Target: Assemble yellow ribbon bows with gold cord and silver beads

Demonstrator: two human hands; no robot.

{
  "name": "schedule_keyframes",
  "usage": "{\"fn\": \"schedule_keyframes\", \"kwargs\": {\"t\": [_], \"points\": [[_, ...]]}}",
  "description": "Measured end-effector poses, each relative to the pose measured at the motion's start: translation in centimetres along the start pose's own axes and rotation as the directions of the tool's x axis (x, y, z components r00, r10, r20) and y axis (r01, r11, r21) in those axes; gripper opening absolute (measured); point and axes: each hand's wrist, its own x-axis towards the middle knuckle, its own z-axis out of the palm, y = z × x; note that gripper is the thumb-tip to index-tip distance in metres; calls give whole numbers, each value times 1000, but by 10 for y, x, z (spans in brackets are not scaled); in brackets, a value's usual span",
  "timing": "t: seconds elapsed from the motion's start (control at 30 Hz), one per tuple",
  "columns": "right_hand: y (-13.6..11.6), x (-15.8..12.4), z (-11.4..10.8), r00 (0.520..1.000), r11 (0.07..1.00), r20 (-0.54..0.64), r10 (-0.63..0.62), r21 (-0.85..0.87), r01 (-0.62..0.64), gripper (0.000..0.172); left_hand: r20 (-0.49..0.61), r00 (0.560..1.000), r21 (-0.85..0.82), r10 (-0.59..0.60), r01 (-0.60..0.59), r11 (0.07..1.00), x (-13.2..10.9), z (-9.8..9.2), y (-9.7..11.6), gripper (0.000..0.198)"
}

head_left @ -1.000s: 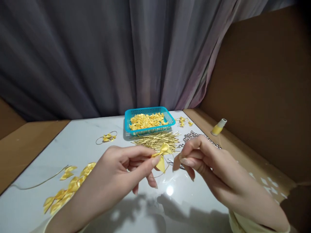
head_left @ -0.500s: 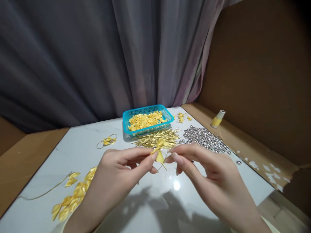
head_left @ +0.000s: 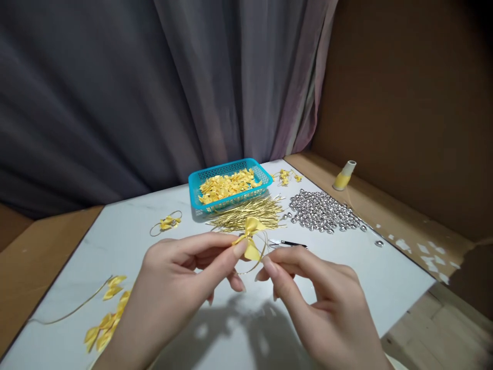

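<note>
Centrally, just above the table (head_left: 346,308), the left hand (head_left: 175,277) pinches a yellow bow (head_left: 252,249) between thumb and forefinger. Close beside it, the right hand (head_left: 319,288) has its thumb and forefinger tips together on the gold cord (head_left: 254,268) that curves below the bow. Loose bows (head_left: 106,326) lie left of the left wrist, near a stray cord (head_left: 77,311). Beyond the hands sits a black-handled tool (head_left: 295,244), then a looped bow (head_left: 169,222) at left, a cord pile (head_left: 246,213) and silver beads (head_left: 321,210) at right. Behind the pile stands a blue basket (head_left: 192,195) of yellow pieces (head_left: 229,185); a curtain (head_left: 200,77) hangs farthest back.
</note>
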Motion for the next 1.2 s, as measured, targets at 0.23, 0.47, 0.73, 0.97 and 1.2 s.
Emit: {"fn": "schedule_keyframes", "kwargs": {"t": [0.23,0.47,0.73,0.97,1.2], "points": [[1,-3,3,997,998,-72,6,59,-2,13,49,995,-67,-89,92,994,4,0,2,12],[0,-3,4,995,997,-97,-13,71,20,13,74,997,-63,-23,28,998,8,-2,-7,14],[0,-3,2,998,998,-68,5,58,-1,14,103,994,-53,40,-35,998,9,-1,-3,13],[1,-3,3,997,997,-69,45,69,-40,14,91,996,-38,15,-11,999,7,0,0,13],[3,-4,2,995,993,-68,71,97,-64,13,116,992,-30,54,-51,998,9,-2,-6,11]]}}
